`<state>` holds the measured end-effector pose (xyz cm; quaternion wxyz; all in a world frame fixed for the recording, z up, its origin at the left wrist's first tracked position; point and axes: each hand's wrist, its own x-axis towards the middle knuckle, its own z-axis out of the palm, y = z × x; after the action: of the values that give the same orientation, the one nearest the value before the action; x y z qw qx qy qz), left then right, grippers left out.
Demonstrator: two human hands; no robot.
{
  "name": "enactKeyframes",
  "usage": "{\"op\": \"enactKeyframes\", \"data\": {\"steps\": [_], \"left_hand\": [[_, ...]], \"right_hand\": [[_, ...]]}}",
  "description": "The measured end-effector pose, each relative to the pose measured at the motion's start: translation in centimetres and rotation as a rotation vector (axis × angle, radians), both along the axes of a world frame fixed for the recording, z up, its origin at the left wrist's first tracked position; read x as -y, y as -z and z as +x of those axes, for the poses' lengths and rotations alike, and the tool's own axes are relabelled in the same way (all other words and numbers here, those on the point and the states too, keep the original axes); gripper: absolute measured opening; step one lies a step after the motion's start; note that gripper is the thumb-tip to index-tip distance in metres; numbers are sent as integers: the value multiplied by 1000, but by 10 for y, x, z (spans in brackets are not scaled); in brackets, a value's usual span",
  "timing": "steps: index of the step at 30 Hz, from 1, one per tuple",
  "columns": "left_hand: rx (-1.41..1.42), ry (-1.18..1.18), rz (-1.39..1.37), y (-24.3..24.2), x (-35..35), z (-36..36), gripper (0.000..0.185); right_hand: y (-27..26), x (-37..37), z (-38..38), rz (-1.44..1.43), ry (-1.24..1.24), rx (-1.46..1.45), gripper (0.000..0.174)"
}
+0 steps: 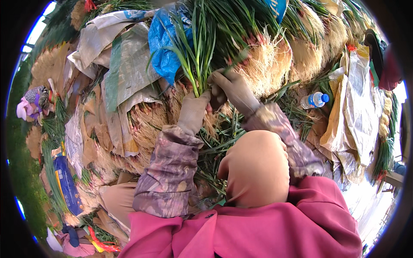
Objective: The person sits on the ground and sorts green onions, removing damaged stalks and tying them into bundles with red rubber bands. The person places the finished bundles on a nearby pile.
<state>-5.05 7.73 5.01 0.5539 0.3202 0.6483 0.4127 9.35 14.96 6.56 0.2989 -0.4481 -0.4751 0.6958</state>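
My left hand (pixel 195 108), in a grey-brown knit glove, grips a small bunch of onion-like plants (pixel 200 69) near the base of their long green leaves. Pinkish stem bases and pale roots (pixel 211 121) hang below that fist. My right hand (pixel 233 88), gloved the same way, is bent in against the bunch from the right; its fingertips are partly hidden, so I cannot tell whether they pinch anything. A blurred green leaf (pixel 238 60) lies just above its knuckles. Beyond it rests a large pile of the same plants, with a thick mass of pale roots (pixel 263 66).
A blue plastic bag (pixel 164 45) and woven sacks (pixel 134 67) cover plants at the left. To the right are a water bottle (pixel 314 100) and a folded sack (pixel 358 106). Loose leaves (pixel 222 137) litter the ground before my knee (pixel 258 167). Other people (pixel 35 101) appear at the rim.
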Motion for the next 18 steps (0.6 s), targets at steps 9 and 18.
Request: {"op": "enactKeyframes", "data": {"steps": [9,18], "left_hand": [[326,125,132,-10,26,-35,32],[-69,114,44,-28,26,-60,32]], "right_hand": [[26,17,6,188,-228,-23,49],[28,17,60,230,-258,305,26]]}}
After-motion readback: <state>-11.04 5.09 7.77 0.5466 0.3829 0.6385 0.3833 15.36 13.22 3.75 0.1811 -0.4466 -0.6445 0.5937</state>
